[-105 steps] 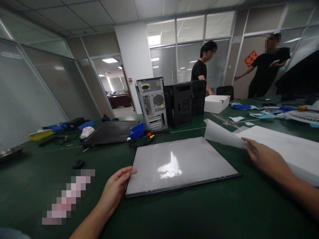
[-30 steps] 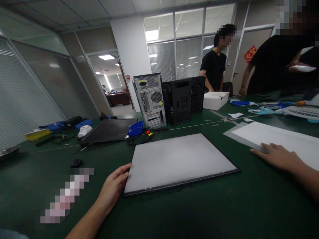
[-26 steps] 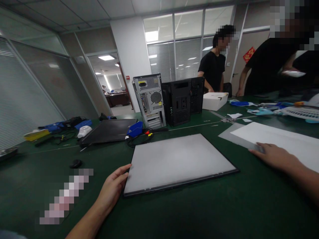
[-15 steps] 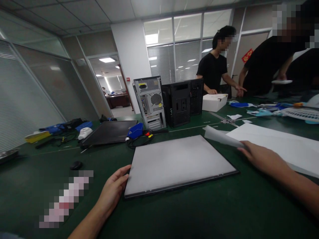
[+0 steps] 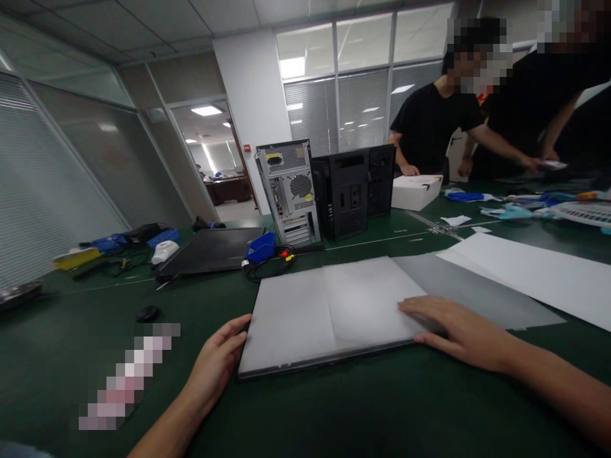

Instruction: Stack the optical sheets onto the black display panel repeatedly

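Observation:
A flat backlight panel (image 5: 291, 318) with a white face and thin black rim lies on the green table. My left hand (image 5: 219, 356) grips its left edge, thumb and fingers closed on the rim. At the panel's right side my right hand (image 5: 453, 331) pinches the edge of a thin white sheet (image 5: 372, 296). This sheet lies over the panel's face and bends up a little, with a soft fold line near the panel's middle. A grey translucent sheet (image 5: 482, 283) lies flat to the right, partly behind my right hand and wrist.
Another white sheet (image 5: 529, 273) lies farther right. Behind the panel are a blue plastic piece (image 5: 260, 248) with cables, a dark screen (image 5: 214, 252) and computer cases (image 5: 291, 191). A black round object (image 5: 148, 313) sits left. Co-workers stand beyond a white box (image 5: 416, 192).
My right hand has moved left from the grey translucent sheet to the panel's right side. The translucent sheet now lies flat on the right. My left hand stays at the panel's edge.

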A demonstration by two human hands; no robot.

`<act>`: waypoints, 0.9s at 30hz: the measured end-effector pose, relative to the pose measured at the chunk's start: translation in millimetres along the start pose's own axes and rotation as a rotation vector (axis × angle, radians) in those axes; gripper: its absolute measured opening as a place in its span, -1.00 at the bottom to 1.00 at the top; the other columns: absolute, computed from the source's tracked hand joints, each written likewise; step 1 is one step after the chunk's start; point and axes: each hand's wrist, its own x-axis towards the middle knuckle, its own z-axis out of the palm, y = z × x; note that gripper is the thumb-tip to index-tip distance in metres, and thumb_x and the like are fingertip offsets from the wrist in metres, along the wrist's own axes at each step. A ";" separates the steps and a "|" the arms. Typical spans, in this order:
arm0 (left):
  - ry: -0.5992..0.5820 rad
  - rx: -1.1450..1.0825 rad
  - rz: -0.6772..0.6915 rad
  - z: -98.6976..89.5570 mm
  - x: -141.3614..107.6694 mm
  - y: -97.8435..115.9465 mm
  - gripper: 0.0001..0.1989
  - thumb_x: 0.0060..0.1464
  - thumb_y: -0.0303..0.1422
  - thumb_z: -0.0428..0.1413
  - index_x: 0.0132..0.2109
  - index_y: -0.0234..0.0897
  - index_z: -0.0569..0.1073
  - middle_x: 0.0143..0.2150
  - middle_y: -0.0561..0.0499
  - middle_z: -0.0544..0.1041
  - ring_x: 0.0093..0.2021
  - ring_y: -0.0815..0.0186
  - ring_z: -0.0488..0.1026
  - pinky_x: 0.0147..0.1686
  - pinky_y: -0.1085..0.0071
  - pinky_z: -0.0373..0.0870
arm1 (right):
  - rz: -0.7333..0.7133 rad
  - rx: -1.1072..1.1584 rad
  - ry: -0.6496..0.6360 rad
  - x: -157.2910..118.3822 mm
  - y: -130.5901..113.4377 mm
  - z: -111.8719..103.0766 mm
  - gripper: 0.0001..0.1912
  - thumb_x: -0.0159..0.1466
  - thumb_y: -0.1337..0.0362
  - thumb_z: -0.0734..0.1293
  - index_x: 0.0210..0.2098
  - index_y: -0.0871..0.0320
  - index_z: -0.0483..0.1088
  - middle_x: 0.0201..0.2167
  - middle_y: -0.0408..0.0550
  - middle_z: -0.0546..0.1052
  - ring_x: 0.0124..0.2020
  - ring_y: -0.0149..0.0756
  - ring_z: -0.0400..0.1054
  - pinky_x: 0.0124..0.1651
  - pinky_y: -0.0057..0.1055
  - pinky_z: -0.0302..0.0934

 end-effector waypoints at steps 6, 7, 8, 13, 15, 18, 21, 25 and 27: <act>0.007 0.005 0.000 2.0 1.6 -0.3 -0.58 -0.12 -0.47 0.23 -0.03 -0.27 0.52 -0.02 -0.13 0.55 -0.21 0.28 0.53 -0.29 0.43 0.42 | 0.370 -0.170 0.164 -4.4 45.6 -14.3 -0.36 0.27 -0.16 0.06 0.18 0.05 0.24 0.17 -0.02 0.29 0.14 0.01 0.18 0.15 0.02 0.10; 0.011 0.007 -0.004 2.5 1.3 0.2 -0.58 -0.13 -0.47 0.23 -0.03 -0.27 0.52 -0.05 -0.13 0.56 -0.21 0.27 0.53 -0.29 0.42 0.42 | 0.456 -0.211 0.188 -7.4 56.1 -16.4 -0.33 0.26 -0.17 0.05 0.15 0.12 0.28 0.13 0.07 0.33 0.09 0.07 0.22 0.10 0.06 0.13; 0.017 0.010 -0.006 3.0 0.9 0.7 -0.58 -0.13 -0.47 0.24 -0.03 -0.28 0.52 -0.07 -0.13 0.57 -0.22 0.27 0.53 -0.29 0.42 0.42 | 0.526 -0.235 0.199 -10.9 65.8 -17.8 -0.30 0.25 -0.19 0.04 0.11 0.18 0.33 0.08 0.16 0.36 0.03 0.12 0.26 0.03 0.10 0.16; 0.005 0.004 0.005 3.4 -0.3 0.7 -0.57 -0.14 -0.46 0.24 -0.04 -0.28 0.52 -0.09 -0.14 0.58 -0.20 0.23 0.53 -0.29 0.40 0.43 | 0.596 -0.210 0.156 -20.7 82.5 -17.1 -0.31 0.24 -0.22 0.04 -0.05 0.19 0.44 -0.05 0.19 0.45 -0.10 0.09 0.34 -0.12 0.02 0.25; -0.001 -0.001 0.005 2.9 -0.2 0.1 -0.58 -0.14 -0.46 0.24 -0.03 -0.28 0.52 -0.07 -0.15 0.57 -0.19 0.23 0.53 -0.27 0.40 0.43 | 0.535 -0.194 0.151 -17.3 72.4 -15.5 -0.32 0.24 -0.22 0.03 -0.04 0.16 0.44 -0.03 0.13 0.45 -0.06 0.05 0.33 -0.06 0.00 0.25; -0.007 0.003 0.005 2.0 -0.5 -0.1 -0.57 -0.12 -0.45 0.24 -0.02 -0.27 0.51 -0.05 -0.14 0.56 -0.19 0.25 0.53 -0.27 0.40 0.43 | 0.451 -0.105 0.141 -9.3 51.0 -15.3 -0.32 0.25 -0.22 0.01 0.06 0.10 0.38 0.03 0.03 0.42 0.00 -0.03 0.31 0.00 -0.04 0.25; -0.015 0.004 -0.002 0.9 -1.5 0.1 -0.57 -0.12 -0.43 0.24 -0.02 -0.28 0.50 -0.03 -0.15 0.56 -0.21 0.25 0.53 -0.29 0.39 0.43 | 0.397 -0.015 0.139 -4.4 37.8 -16.5 -0.35 0.27 -0.20 0.01 0.15 0.02 0.29 0.11 -0.07 0.36 0.07 -0.11 0.27 0.06 -0.11 0.24; -0.015 -0.021 0.003 -0.9 -1.1 -1.2 -0.55 -0.16 -0.42 0.26 -0.03 -0.29 0.50 -0.03 -0.15 0.56 -0.24 0.24 0.54 -0.30 0.37 0.43 | 0.445 -0.100 0.173 -4.7 43.4 -13.9 -0.32 0.26 -0.21 0.01 0.17 0.06 0.27 0.11 0.00 0.35 0.08 -0.06 0.25 0.06 -0.05 0.21; -0.017 -0.023 -0.001 -1.7 -0.2 -1.9 -0.55 -0.16 -0.42 0.26 -0.03 -0.28 0.51 -0.02 -0.14 0.55 -0.24 0.24 0.54 -0.30 0.37 0.43 | 0.462 -0.137 0.161 -5.7 51.4 -10.0 -0.29 0.25 -0.23 0.01 0.15 0.09 0.30 0.12 0.04 0.34 0.08 -0.03 0.25 0.06 -0.01 0.20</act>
